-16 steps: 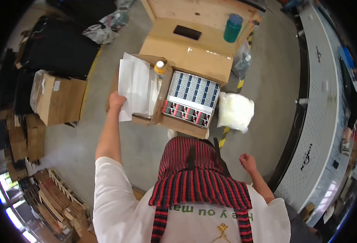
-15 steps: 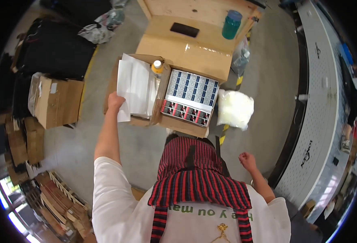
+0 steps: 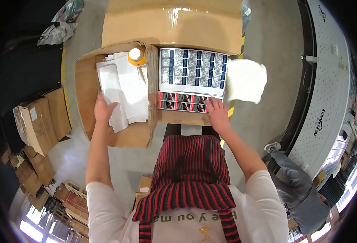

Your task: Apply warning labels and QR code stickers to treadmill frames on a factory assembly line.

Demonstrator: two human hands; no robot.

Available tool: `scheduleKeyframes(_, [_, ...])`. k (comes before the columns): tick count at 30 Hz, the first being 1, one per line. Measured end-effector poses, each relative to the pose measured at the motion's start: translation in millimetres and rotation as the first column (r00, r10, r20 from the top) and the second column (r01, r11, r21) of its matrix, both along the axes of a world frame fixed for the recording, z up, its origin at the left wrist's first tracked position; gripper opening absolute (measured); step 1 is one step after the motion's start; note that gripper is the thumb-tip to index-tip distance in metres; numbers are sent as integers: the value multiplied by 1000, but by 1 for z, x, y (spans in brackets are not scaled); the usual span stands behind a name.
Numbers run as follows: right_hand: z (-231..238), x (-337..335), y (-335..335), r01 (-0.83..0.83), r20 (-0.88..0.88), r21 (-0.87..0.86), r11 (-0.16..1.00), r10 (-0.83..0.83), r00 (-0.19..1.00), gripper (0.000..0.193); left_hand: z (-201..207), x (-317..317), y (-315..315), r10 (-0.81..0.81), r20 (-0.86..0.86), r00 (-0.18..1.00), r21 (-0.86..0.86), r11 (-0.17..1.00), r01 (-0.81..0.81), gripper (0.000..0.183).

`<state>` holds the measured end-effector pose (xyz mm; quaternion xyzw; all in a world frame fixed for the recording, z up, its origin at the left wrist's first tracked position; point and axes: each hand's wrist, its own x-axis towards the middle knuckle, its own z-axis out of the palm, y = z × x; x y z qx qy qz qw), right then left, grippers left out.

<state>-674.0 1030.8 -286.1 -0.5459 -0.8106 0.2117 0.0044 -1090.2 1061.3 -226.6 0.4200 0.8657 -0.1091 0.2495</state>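
My left hand [image 3: 104, 108] is inside the left cardboard box [image 3: 85, 77], at the left edge of loose white sheets [image 3: 132, 91]. Its thumb is spread away from the fingers and lies over the paper. My right hand [image 3: 219, 115] reaches over the right cardboard box [image 3: 178, 118], fingers apart at the right end of a row of small red-and-black boxes [image 3: 182, 101]. Behind that row, small blue-and-silver boxes [image 3: 192, 69] stand in neat columns. An orange bottle [image 3: 137, 57] with a white cap stands at the back of the left box.
A large brown cardboard surface [image 3: 172, 24] extends behind both boxes. On the right lies a white filled bag [image 3: 247, 81], near yellow-black floor tape. More cardboard boxes [image 3: 45, 117] are at the left. A person in grey [image 3: 304, 194] is at the lower right, beside a long perforated panel [image 3: 308, 129].
My right hand has come up from my side to the red-and-black boxes. The left hand's thumb has spread, and the sheets lie lower in the box. My view has shifted closer.
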Motion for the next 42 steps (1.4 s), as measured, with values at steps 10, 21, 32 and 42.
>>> scheduleKeyframes(10, [-28,17,7,-432,89,182,883,423,902,30,87,90,-75,-317,313,896,628,776,55,49])
scheduleKeyframes(21, [-25,14,37,-549,-17,87,831,553,833,6,61,209,-122,-201,754,626,373,915,-155,33])
scheduleKeyframes(32, [59,-14,12,-722,-260,55,690,708,657,11,-8,245,-94,544,821,-172,-518,582,-627,32])
scheduleKeyframes(42, [-27,36,103,-376,74,146,915,369,927,51,7,265,-124,543,823,-166,-487,524,-699,24])
